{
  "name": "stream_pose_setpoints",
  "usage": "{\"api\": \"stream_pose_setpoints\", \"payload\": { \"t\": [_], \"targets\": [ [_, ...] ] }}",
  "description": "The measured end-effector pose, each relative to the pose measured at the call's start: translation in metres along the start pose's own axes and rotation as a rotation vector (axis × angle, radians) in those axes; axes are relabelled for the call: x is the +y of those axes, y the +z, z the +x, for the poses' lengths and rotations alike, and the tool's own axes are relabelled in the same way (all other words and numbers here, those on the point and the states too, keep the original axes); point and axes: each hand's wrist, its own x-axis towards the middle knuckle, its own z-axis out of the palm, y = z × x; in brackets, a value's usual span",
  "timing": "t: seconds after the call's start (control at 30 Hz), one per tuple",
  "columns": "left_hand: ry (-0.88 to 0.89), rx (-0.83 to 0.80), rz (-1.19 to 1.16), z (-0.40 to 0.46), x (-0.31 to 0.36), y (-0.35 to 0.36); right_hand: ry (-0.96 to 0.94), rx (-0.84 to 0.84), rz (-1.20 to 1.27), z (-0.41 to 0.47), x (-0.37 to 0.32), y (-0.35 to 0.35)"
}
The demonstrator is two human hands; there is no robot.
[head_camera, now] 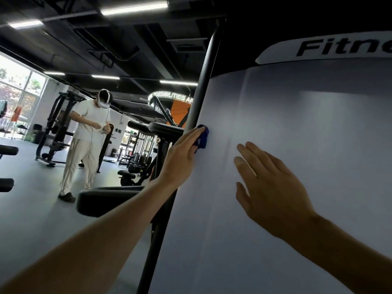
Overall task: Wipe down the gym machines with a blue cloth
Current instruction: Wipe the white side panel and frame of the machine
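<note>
Blue cloth (203,137) bunched under the fingertips of the left hand (182,153), pressed against the left edge of the grey machine panel (297,145), just beside the black upright post (204,81). Fingers of that hand curled over the cloth, gripping it against the panel. Right hand (269,187) laid flat on the same panel, fingers straight and slightly spread, holding nothing, well apart from the cloth. White strip with black lettering "Fitne" (331,49) across the top of the panel. Behind, on the grey floor (27,209), a person in light clothes (84,145) standing with a headset on, among black gym machines (57,128) and padded rollers (101,200).
</note>
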Motion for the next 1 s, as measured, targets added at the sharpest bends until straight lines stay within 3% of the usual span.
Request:
{"api": "stream_pose_setpoints", "payload": {
  "t": [0.27, 0.37, 0.57, 0.67, 0.87, 1.0],
  "targets": [
    [0.113, 0.005, 0.169, -0.177, -0.024, 0.020, -0.005, -0.039, 0.005, -0.033, -0.014, 0.010],
    [0.138, -0.018, 0.195, -0.140, -0.022, 0.013, -0.016, -0.025, 0.016, -0.028, -0.011, 0.008],
    [0.034, -0.018, 0.087, 0.016, 0.020, 0.003, -0.002, 0.005, 0.008, -0.021, -0.007, 0.006],
    [0.146, 0.004, 0.162, -0.007, 0.021, 0.013, 0.013, 0.005, 0.016, -0.027, -0.010, 0.005],
    [0.275, -0.018, 0.265, -0.148, 0.008, 0.028, 0.002, -0.031, 0.034, -0.043, -0.016, 0.003],
    [0.289, -0.116, 0.234, -0.104, 0.011, 0.014, 0.016, -0.015, 0.028, -0.036, -0.009, 0.000]
  ]
}}
